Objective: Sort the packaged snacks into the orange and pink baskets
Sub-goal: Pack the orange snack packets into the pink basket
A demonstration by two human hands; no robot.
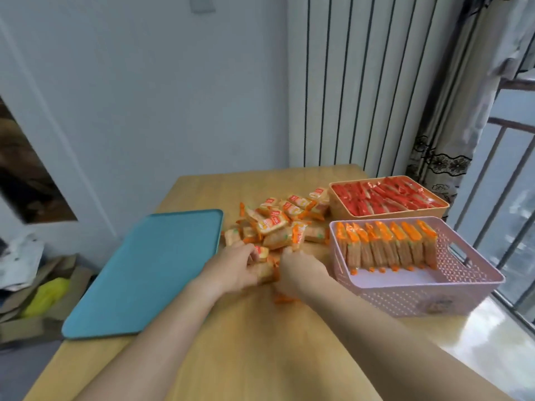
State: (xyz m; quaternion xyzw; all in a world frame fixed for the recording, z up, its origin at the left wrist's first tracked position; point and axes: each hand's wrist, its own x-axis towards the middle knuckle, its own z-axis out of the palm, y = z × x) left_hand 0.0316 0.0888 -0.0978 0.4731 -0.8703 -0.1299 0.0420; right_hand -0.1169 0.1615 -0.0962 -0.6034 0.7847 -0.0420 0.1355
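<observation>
Left hand (236,266) curled round a few packs (265,270) at near edge of pile (285,224); right hand (301,269) alongside, grip can't tell, too blurred. Orange basket (389,216) full of red packs (382,198). Pink basket (419,287): 1 row in, approx half filled. Pile yet to sort.

You won't find any text you can actually read here. The loose snack packets (278,224) heaped just left of the pink basket (405,296) each carry red label patches (276,220) with white marks, too blurred to make out. Print on the red packets (385,198) behind that basket is equally illegible.
</observation>
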